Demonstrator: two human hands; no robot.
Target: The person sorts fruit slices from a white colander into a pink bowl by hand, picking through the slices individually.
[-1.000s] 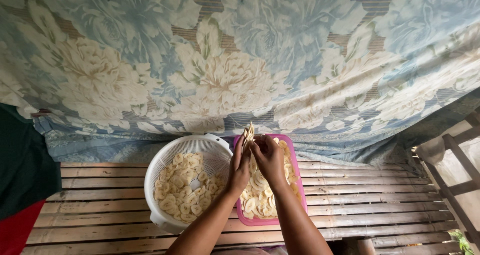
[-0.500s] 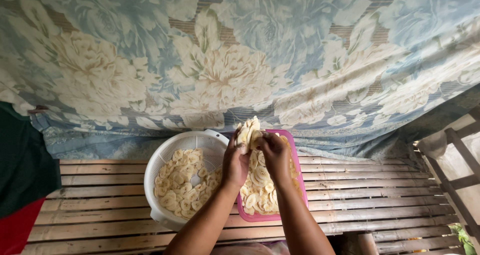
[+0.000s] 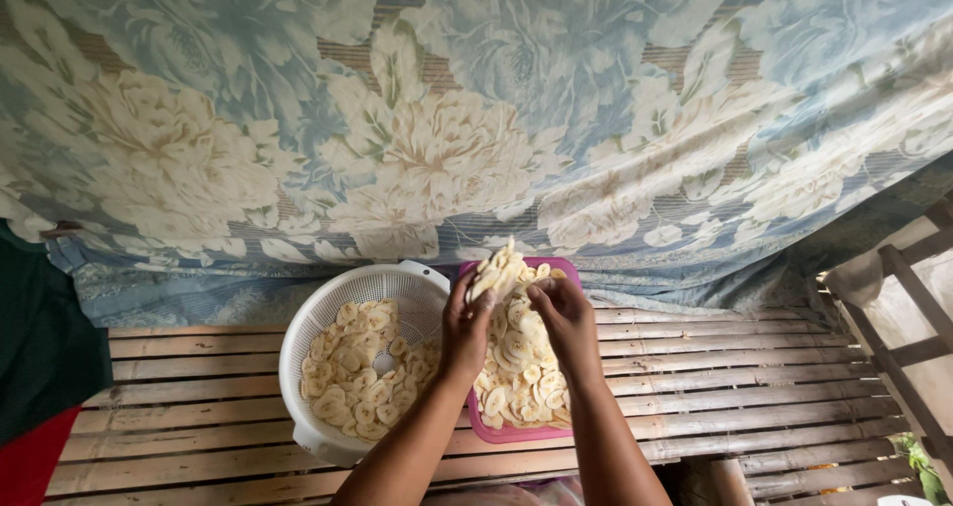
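Both hands, left hand (image 3: 465, 329) and right hand (image 3: 563, 314), pinch a stack of banana slices (image 3: 495, 273) over the pink tray (image 3: 516, 433); a white colander (image 3: 328, 312) sits just left on the slatted bamboo bench (image 3: 745, 387), floral cloth (image 3: 476, 109) behind

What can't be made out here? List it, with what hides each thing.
- Head view: pink tray floor, covered by slices.
- Head view: left hand and right hand palms face away; the grip on the raised slices is unclear.
- Head view: wall behind, hidden by floral cloth.
- Head view: dark fabric, cut off by left edge.
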